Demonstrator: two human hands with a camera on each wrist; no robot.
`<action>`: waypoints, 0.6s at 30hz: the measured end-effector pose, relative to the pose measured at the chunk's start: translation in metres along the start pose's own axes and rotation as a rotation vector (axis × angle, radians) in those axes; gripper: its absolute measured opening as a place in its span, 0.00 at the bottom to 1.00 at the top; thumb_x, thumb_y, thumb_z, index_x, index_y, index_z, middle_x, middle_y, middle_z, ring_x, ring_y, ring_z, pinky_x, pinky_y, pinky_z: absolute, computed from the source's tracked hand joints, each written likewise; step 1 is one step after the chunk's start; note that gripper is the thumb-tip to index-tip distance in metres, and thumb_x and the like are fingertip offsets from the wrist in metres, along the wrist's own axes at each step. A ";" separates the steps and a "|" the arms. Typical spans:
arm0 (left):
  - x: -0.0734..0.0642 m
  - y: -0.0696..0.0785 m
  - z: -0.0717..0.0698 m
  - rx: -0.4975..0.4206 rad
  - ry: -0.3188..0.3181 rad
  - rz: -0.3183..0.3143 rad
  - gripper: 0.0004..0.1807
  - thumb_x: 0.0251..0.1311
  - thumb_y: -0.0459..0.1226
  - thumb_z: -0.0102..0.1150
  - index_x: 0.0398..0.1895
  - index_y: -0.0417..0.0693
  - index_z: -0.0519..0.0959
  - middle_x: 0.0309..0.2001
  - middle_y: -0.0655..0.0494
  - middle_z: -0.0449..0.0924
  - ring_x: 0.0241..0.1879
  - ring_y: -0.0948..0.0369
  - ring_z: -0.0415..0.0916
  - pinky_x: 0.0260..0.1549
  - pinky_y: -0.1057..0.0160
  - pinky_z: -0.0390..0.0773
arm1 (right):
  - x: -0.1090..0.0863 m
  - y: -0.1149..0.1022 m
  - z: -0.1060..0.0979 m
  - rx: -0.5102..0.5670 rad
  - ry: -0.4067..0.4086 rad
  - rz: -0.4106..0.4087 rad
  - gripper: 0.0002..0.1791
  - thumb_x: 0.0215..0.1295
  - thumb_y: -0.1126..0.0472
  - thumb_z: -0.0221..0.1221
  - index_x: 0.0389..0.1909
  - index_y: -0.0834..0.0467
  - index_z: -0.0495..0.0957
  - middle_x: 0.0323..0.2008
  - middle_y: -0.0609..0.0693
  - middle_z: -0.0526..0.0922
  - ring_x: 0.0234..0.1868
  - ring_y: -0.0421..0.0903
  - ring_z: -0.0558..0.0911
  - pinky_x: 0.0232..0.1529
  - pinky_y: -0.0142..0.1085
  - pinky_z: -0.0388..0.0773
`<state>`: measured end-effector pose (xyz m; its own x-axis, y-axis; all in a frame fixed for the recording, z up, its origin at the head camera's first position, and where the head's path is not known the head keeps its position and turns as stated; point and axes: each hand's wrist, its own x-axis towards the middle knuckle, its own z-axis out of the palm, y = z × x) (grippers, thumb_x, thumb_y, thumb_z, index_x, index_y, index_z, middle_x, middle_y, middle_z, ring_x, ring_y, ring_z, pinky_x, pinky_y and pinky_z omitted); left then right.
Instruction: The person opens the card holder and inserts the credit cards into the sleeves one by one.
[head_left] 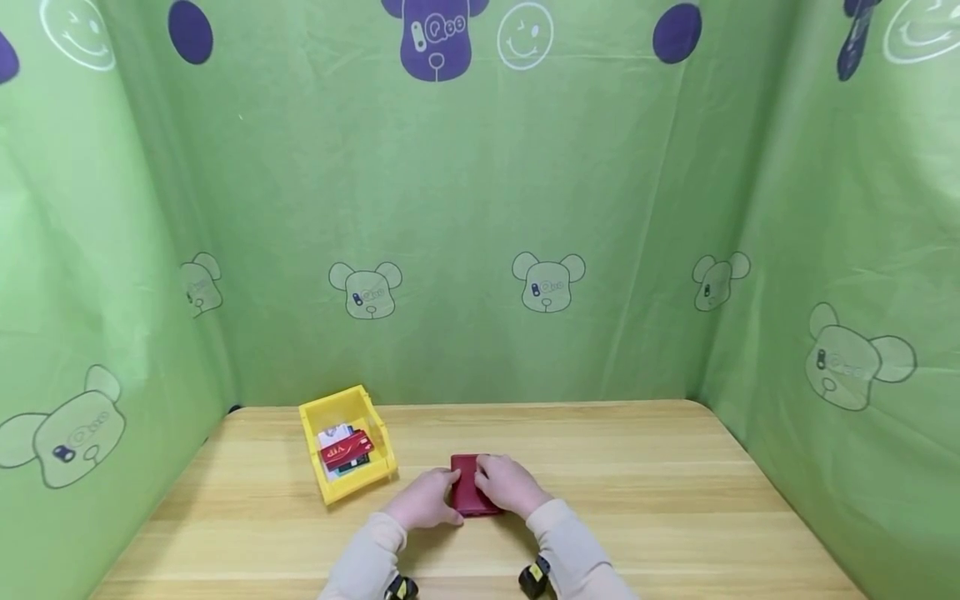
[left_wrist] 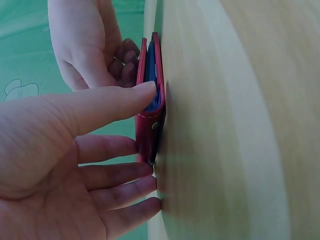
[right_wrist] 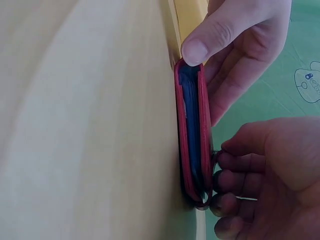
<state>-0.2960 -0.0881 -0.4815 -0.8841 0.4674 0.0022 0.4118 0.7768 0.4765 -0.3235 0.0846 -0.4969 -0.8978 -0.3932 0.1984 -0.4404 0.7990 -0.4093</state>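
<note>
A closed red card holder (head_left: 467, 487) lies flat on the table, with blue sleeves (right_wrist: 190, 115) inside its covers. My left hand (head_left: 427, 498) holds it at the left side: the thumb (left_wrist: 145, 92) presses on the near end by the spine, and the fingers reach along the spine. A small metal stud (left_wrist: 154, 126) shows on that spine. From the right, my right hand (head_left: 510, 483) curls its fingers over the top cover. Its thumb and index finger pinch a thin dark strap (right_wrist: 215, 159) at the holder's edge.
Left of the hands stands a yellow bin (head_left: 358, 482) holding several cards, with a red VIP card (head_left: 347, 450) on top. Green printed curtains (head_left: 450, 350) close off the back and sides of the wooden table (head_left: 637, 500).
</note>
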 end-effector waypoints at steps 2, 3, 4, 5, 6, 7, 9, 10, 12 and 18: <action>0.000 0.002 0.000 0.005 -0.004 -0.003 0.44 0.43 0.39 0.75 0.64 0.29 0.68 0.59 0.34 0.76 0.59 0.43 0.75 0.62 0.49 0.74 | -0.001 0.002 0.000 0.016 -0.011 0.000 0.13 0.68 0.62 0.52 0.22 0.54 0.66 0.17 0.45 0.65 0.22 0.41 0.67 0.24 0.31 0.66; 0.000 0.002 0.001 0.011 -0.003 -0.003 0.44 0.44 0.39 0.75 0.64 0.28 0.68 0.59 0.34 0.76 0.59 0.43 0.75 0.62 0.49 0.74 | -0.001 0.003 0.000 0.025 -0.014 -0.003 0.13 0.68 0.62 0.52 0.22 0.54 0.66 0.17 0.45 0.64 0.22 0.41 0.67 0.23 0.31 0.66; 0.000 0.002 0.002 0.016 0.000 -0.002 0.44 0.43 0.39 0.75 0.64 0.28 0.68 0.59 0.34 0.76 0.58 0.44 0.76 0.62 0.50 0.75 | -0.002 0.004 -0.001 0.034 -0.016 -0.010 0.13 0.68 0.63 0.52 0.22 0.54 0.66 0.17 0.45 0.63 0.21 0.40 0.66 0.23 0.30 0.65; 0.000 0.003 0.002 0.020 0.004 0.000 0.44 0.43 0.39 0.75 0.64 0.28 0.68 0.59 0.33 0.76 0.58 0.44 0.76 0.62 0.50 0.75 | -0.003 0.005 -0.002 0.046 -0.018 -0.018 0.13 0.68 0.63 0.52 0.22 0.54 0.65 0.17 0.44 0.63 0.21 0.40 0.66 0.22 0.29 0.64; -0.001 0.003 0.002 0.022 0.007 0.001 0.44 0.43 0.39 0.75 0.64 0.27 0.68 0.59 0.33 0.76 0.58 0.44 0.76 0.62 0.50 0.75 | -0.003 0.006 -0.003 0.059 -0.022 -0.022 0.13 0.68 0.64 0.52 0.22 0.54 0.65 0.17 0.44 0.62 0.21 0.39 0.65 0.22 0.28 0.63; -0.001 0.004 0.003 0.027 0.011 0.003 0.44 0.43 0.39 0.76 0.64 0.27 0.68 0.58 0.33 0.76 0.58 0.44 0.76 0.61 0.50 0.75 | -0.003 0.006 -0.004 0.078 -0.028 -0.023 0.13 0.68 0.64 0.51 0.22 0.55 0.66 0.17 0.44 0.62 0.20 0.39 0.65 0.22 0.28 0.63; -0.001 0.004 0.003 0.033 0.018 0.003 0.44 0.43 0.39 0.76 0.63 0.27 0.68 0.58 0.33 0.76 0.58 0.44 0.76 0.61 0.51 0.75 | -0.003 0.009 -0.007 0.133 -0.043 -0.019 0.12 0.68 0.64 0.50 0.23 0.55 0.67 0.17 0.44 0.64 0.21 0.39 0.66 0.22 0.28 0.64; -0.001 0.004 0.004 0.032 0.020 -0.001 0.44 0.42 0.39 0.76 0.63 0.27 0.68 0.58 0.33 0.76 0.58 0.43 0.76 0.61 0.50 0.75 | -0.004 0.011 -0.008 0.177 -0.058 -0.007 0.12 0.68 0.64 0.50 0.23 0.56 0.68 0.18 0.44 0.65 0.21 0.39 0.67 0.22 0.28 0.65; -0.001 0.005 0.005 0.024 0.022 -0.008 0.44 0.42 0.39 0.76 0.64 0.27 0.68 0.58 0.33 0.76 0.58 0.43 0.76 0.62 0.49 0.75 | -0.004 0.016 -0.011 0.272 -0.086 0.029 0.11 0.69 0.64 0.48 0.25 0.58 0.69 0.18 0.45 0.68 0.22 0.40 0.69 0.22 0.29 0.68; -0.002 0.004 0.005 -0.012 0.018 -0.041 0.45 0.43 0.39 0.75 0.65 0.28 0.67 0.60 0.32 0.74 0.60 0.41 0.73 0.63 0.46 0.72 | -0.008 0.036 -0.029 0.395 -0.106 0.140 0.12 0.70 0.62 0.48 0.28 0.62 0.73 0.21 0.55 0.77 0.20 0.44 0.74 0.20 0.34 0.76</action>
<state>-0.2910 -0.0838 -0.4843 -0.9039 0.4277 -0.0015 0.3728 0.7896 0.4873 -0.3320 0.1295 -0.4877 -0.9344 -0.3548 0.0323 -0.2612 0.6208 -0.7392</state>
